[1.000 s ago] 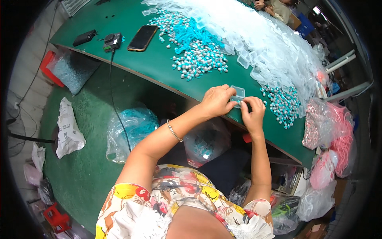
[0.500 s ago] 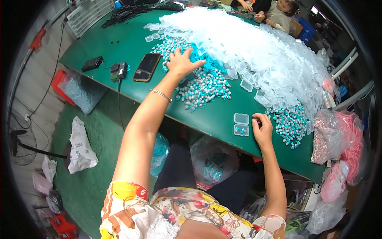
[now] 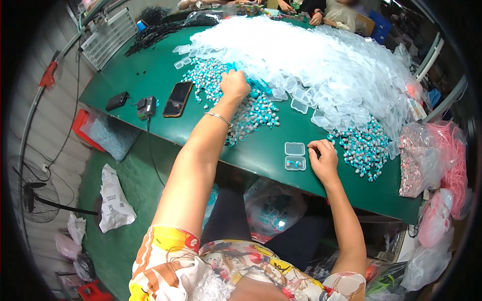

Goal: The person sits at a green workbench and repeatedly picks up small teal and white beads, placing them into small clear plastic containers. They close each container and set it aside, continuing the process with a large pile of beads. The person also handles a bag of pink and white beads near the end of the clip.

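My left hand (image 3: 234, 85) reaches over the pile of small grey-and-turquoise plug-like pieces (image 3: 206, 75), beside a tangle of turquoise cords (image 3: 260, 88). Its fingers are curled down and closed; whatever they grip is hidden. Nearer me on the right, a small clear plastic case (image 3: 294, 149) lies open and flat, its lid folded back. A couple of the turquoise-and-grey pieces (image 3: 296, 163) sit in its near half. My right hand (image 3: 324, 159) rests just right of the case with fingers curled in, their tips partly out of sight. To its right spreads a second pile of these pieces (image 3: 362, 150).
A large heap of clear plastic cases (image 3: 301, 55) covers the table's far middle and right. Left stand a phone (image 3: 177, 99), a small cabled device (image 3: 146, 107) and a black case (image 3: 117, 101). Bagged pink cords (image 3: 452, 165) lie right. Co-workers' hands (image 3: 316, 18) show across the table.
My left hand has gone from spread fingers to curled ones over the pile. My right hand's fingers have drawn in beside the case. The whole view has shifted slightly.
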Available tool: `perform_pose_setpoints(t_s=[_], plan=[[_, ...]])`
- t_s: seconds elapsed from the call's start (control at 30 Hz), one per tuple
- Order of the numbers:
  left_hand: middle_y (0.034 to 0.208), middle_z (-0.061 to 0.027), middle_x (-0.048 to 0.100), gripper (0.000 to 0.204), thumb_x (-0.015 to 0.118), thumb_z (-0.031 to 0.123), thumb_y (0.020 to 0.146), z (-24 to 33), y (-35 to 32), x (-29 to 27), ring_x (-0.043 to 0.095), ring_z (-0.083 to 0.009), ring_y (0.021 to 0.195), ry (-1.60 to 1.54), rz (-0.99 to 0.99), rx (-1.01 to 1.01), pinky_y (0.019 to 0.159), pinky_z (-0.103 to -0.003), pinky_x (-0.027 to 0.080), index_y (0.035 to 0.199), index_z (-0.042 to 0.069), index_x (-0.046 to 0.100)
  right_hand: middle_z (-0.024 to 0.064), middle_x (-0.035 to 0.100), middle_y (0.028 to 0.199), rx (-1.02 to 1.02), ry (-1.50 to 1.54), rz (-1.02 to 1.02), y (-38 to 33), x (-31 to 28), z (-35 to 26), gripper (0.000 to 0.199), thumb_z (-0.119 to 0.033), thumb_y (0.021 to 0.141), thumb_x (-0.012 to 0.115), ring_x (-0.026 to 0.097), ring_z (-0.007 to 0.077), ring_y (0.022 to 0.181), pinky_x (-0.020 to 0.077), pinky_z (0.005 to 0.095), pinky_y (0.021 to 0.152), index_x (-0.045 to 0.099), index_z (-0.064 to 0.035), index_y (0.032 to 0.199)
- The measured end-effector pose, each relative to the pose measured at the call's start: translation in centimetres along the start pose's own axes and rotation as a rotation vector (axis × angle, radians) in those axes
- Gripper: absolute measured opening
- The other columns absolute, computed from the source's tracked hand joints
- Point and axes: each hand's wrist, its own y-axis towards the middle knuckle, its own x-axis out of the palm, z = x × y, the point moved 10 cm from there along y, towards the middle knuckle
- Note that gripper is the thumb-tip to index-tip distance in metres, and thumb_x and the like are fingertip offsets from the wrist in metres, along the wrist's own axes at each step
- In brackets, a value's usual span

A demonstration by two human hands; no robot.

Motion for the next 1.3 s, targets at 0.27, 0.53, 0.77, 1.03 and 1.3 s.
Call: perform_pose_setpoints(t_s=[0.27, 0.53, 0.77, 1.03, 1.3], plan=[[0.097, -0.0199, 0.066, 0.028, 0.067, 0.017, 0.070, 5.5, -5.4, -1.8, 0.065, -0.0401, 0.091, -0.147, 0.042, 0.286, 0.080, -0.049, 0.054, 0.096, 0.006, 0.069, 0.0039, 0.063, 0.087, -0.027, -0.013, 0.022, -0.1, 0.0, -0.1, 0.009, -0.008, 0.079, 0.067, 0.059, 0.0258, 0.088, 0.0432, 0.0406, 0.077, 0.068, -0.0112, 0.087], [0.115, -0.0108, 0.059, 0.043, 0.079, 0.031, 0.069, 8.3, -10.4, -2.1, 0.052, -0.0346, 0.110, -0.116, 0.096, 0.453, 0.087, -0.047, 0.049, 0.106, 0.012, 0.066, 0.0044, 0.063, 0.087, -0.039, -0.030, 0.030, -0.2, -0.1, 0.1, 0.008, -0.008, 0.078, 0.068, 0.059, 0.0273, 0.089, 0.0435, 0.0416, 0.076, 0.068, -0.0116, 0.086], [0.132, -0.0111, 0.052, 0.067, 0.080, 0.049, 0.067, 8.8, -12.3, -2.7, 0.048, -0.0322, 0.120, -0.028, 0.118, 0.480, 0.093, -0.053, 0.040, 0.123, 0.019, 0.061, 0.0050, 0.063, 0.088, -0.031, -0.029, 0.022, -0.3, -0.1, 0.2, 0.008, -0.008, 0.079, 0.068, 0.059, 0.0280, 0.089, 0.0437, 0.0422, 0.077, 0.068, -0.0116, 0.085], [0.134, -0.0145, 0.050, 0.066, 0.075, 0.054, 0.075, 6.0, -11.6, -4.6, 0.046, -0.0346, 0.125, -0.239, 0.172, 0.506, 0.101, -0.054, 0.034, 0.128, 0.017, 0.059, 0.0054, 0.063, 0.089, -0.038, -0.021, 0.017, -0.2, 0.0, 0.0, 0.007, -0.008, 0.079, 0.067, 0.059, 0.0283, 0.089, 0.0444, 0.0416, 0.077, 0.067, -0.0109, 0.086], [0.107, -0.0124, 0.062, 0.026, 0.073, 0.005, 0.076, 5.8, -17.1, -8.8, 0.058, -0.0330, 0.101, -0.529, 0.404, 0.570, 0.086, -0.043, 0.045, 0.101, 0.008, 0.067, 0.0060, 0.064, 0.087, -0.053, -0.024, 0.032, 0.0, -0.2, -0.2, 0.005, -0.009, 0.080, 0.068, 0.060, 0.0282, 0.088, 0.0452, 0.0409, 0.076, 0.068, -0.0102, 0.085]])
